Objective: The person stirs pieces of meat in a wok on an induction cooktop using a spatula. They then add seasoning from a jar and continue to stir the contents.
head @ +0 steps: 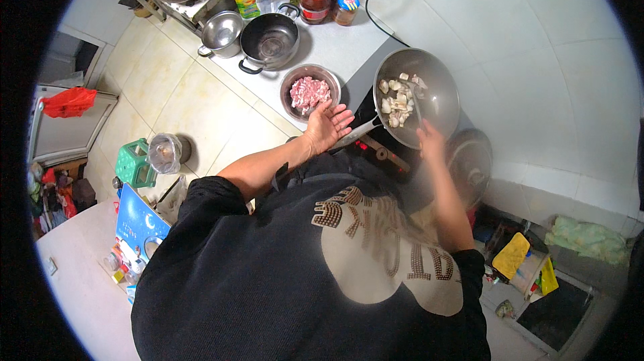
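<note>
My right hand (430, 140) grips a metal cooking utensil (417, 104), a spatula or ladle, whose working end lies among pale, chunky food pieces (397, 102) in a grey wok (443, 79). The wok sits over an induction cooker (385, 152) with lit red indicators. My left hand (329, 124) is held palm up with fingers extended and nothing in it. It hovers between the wok's handle (354, 133) and a metal bowl (286, 90) of raw, cut pink meat (309, 94); whether its fingers touch the handle or bowl rim I cannot tell.
Beyond the bowl stand a black two-handled pot (271, 41) and a steel pot (221, 33). Sauce jars (316, 1) and bottles line the counter's far end. A round lid (470, 167) leans by my right forearm. A bin (168, 153) and green stool (135, 163) stand on the floor.
</note>
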A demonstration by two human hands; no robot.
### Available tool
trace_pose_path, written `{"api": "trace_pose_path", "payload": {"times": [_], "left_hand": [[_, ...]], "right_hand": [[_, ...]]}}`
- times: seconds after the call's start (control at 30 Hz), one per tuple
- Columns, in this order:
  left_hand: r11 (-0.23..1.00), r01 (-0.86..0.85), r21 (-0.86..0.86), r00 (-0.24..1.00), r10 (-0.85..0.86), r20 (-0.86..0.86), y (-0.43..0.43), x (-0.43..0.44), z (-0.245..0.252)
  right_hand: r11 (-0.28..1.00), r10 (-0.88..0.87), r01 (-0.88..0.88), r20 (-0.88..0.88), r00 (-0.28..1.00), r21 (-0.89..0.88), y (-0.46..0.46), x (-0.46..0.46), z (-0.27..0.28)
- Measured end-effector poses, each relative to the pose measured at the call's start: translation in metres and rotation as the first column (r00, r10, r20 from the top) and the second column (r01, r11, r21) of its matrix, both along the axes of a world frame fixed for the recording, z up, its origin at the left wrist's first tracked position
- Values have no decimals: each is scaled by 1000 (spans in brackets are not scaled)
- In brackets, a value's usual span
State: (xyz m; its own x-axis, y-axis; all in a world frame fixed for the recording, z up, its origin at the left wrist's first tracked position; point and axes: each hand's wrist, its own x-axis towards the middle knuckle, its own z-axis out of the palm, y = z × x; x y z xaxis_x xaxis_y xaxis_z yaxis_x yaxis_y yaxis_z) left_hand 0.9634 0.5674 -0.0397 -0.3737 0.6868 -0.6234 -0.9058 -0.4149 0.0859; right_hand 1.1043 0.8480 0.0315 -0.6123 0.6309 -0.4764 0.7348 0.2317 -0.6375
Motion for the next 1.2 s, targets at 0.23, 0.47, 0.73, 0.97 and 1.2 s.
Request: {"api": "trace_pose_path", "payload": {"times": [0.23, 0.47, 0.73, 0.97, 1.2], "left_hand": [[999, 9, 33, 1000, -10, 10, 3, -2, -11], [998, 19, 59, 1000, -18, -13, 3, -2, -10], [998, 16, 53, 1000, -17, 12, 3, -2, -6], [998, -4, 66, 1000, 3, 11, 0, -3, -6], [999, 10, 31, 1000, -10, -8, 0, -4, 0]], "right_hand": [[892, 154, -225, 206, 967, 392, 15, 88, 32], [963, 106, -100, -11, 994, 251, -16, 124, 70], [904, 248, -244, 34, 968, 352, -19, 105, 35], [920, 214, -271, 214, 953, 284, -22, 99, 84], [818, 359, -377, 126, 925, 434, -33, 77, 59]]}}
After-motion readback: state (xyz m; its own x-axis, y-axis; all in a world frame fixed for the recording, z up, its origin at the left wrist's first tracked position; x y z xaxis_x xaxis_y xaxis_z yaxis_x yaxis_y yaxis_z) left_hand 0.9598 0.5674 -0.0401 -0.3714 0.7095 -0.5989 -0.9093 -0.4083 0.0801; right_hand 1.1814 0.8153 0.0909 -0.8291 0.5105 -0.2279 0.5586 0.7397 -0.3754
